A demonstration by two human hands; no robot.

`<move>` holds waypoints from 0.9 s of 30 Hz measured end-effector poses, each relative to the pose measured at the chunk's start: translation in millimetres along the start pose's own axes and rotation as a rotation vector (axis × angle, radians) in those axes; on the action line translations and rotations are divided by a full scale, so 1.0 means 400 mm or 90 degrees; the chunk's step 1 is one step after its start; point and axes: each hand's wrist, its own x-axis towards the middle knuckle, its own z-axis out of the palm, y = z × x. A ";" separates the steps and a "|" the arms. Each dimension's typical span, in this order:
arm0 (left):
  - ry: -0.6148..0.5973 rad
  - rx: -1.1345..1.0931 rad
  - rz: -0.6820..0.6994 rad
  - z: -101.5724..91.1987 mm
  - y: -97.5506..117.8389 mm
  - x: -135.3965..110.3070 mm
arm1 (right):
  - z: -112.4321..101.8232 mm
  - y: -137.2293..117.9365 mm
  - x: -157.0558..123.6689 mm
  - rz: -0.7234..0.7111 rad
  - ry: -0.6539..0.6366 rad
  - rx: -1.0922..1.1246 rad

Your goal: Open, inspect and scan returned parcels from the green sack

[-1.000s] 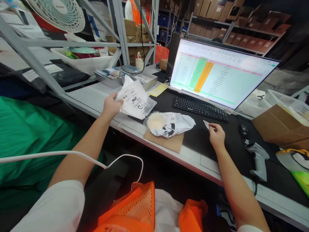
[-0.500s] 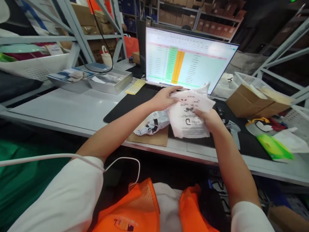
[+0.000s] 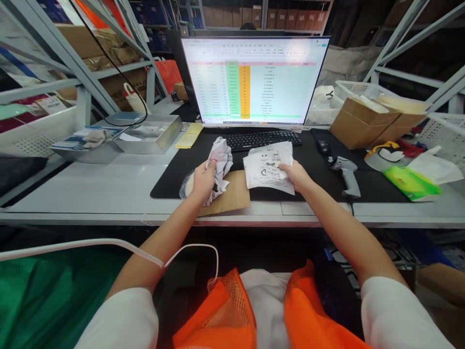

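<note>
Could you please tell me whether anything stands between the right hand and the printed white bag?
Nothing visible does: the right hand directly grips the printed white bag near its right edge.

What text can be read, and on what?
"D"-like mark: printed white bag in the right hand; smaller print blurred.
"Y"-like mark: white package right of the monitor.
Monitor spreadsheet: too small.
Keyboard marking: blurred.
Labels on shelf boxes: too small.
Nothing else legible.

Via remote feed I note left grip (image 3: 204,182) closed on crumpled white packaging (image 3: 222,162) over brown cardboard (image 3: 237,191); right grip (image 3: 298,175) pinching printed white bag (image 3: 267,167) over black mat (image 3: 178,172). Keyboard (image 3: 261,140), lit monitor (image 3: 276,87) beyond; grey scanner (image 3: 347,175) at right.
</note>
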 end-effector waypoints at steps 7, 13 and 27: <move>-0.149 0.056 0.113 0.013 0.022 -0.043 | 0.115 0.005 0.010 -0.052 -0.085 -0.209; -0.460 0.312 0.186 0.092 0.031 -0.065 | 0.154 -0.005 -0.031 -0.119 -0.087 -0.428; -0.118 0.144 0.236 -0.153 0.068 -0.177 | 0.064 0.071 -0.534 -0.464 -0.644 -0.330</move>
